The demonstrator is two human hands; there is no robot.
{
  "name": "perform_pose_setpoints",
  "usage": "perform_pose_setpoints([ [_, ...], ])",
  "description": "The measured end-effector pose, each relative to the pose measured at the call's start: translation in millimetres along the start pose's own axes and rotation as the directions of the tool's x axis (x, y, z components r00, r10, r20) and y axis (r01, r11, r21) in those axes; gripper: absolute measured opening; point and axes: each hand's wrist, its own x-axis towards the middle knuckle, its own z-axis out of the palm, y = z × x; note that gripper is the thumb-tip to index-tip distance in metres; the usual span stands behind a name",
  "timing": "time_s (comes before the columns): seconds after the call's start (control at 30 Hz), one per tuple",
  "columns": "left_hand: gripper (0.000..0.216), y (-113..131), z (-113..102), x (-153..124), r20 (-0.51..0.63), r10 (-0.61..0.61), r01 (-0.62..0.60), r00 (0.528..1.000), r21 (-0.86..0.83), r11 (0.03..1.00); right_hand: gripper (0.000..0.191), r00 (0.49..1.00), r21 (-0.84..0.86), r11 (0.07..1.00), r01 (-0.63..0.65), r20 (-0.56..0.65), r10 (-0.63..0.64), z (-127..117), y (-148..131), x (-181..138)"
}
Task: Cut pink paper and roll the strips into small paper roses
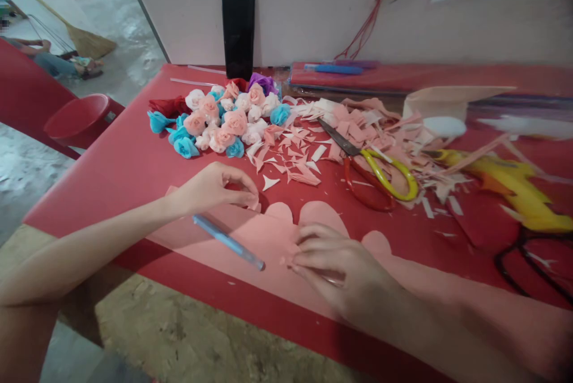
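Note:
My left hand (219, 189) is closed in a pinch, with a small piece of pink paper (255, 206) at its fingertips. Over the wide pink sheet (215, 252), my right hand (340, 263) has its fingers drawn together. Something small and pale shows at those fingertips, but I cannot make it out. Between the hands a blue pen (228, 241) lies slanted on the sheet. Rounded petal-shaped pink pieces (320, 216) stick out along the sheet's far side. Scissors (380, 171) with yellow and red handles rest among the scraps, beyond my right hand.
Pink, white and blue paper roses (235, 122) are heaped on the red table (111, 168), beside many paper scraps (295, 153). A yellow glue gun (514, 180) with a black cable lies right. A phone (239, 31) leans on the wall. A person sits far left.

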Motion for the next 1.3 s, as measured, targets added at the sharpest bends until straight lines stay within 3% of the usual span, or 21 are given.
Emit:
perform_pose_setpoints([
  [0.23, 0.007, -9, 4, 4, 0.005, 0.075, -0.076, 0.997, 0.046, 0.996, 0.028, 0.999, -0.046, 0.998, 0.043, 0.034, -0.041, -1, -1, 1],
  [0.4, 0.009, -7, 8, 2, -0.050, 0.086, -0.082, 0.995, 0.086, 0.993, 0.028, 0.992, -0.199, 0.972, 0.123, 0.014, -0.123, 4, -7, -6],
  [0.63, 0.008, -4, 11, 1, -0.029, 0.055, -0.055, 0.998, -0.001, 0.998, 0.018, 0.944, -0.518, 0.791, 0.327, 0.211, -0.252, 12, -8, -12],
  [0.7, 0.008, -4, 11, 1, -0.008, 0.069, -0.069, 0.998, 0.011, 0.998, 0.015, 0.938, -0.538, 0.770, 0.343, 0.237, -0.252, 11, -7, -12],
  [0.9, 0.009, -9, 13, 3, -0.045, 0.210, -0.192, 0.977, 0.250, 0.949, 0.012, 0.938, -0.550, 0.762, 0.342, 0.248, -0.243, 10, -7, -10],
  [1.07, 0.013, -15, 13, 5, 0.025, 0.364, -0.357, 0.931, 0.268, 0.895, 0.012, 0.935, -0.550, 0.761, 0.345, 0.268, -0.230, 11, -7, -11],
  [1.3, 0.007, -17, 15, 6, 0.015, 0.379, -0.359, 0.925, 0.360, 0.861, 0.015, 0.940, -0.536, 0.777, 0.331, 0.258, -0.222, 11, -4, -11],
])
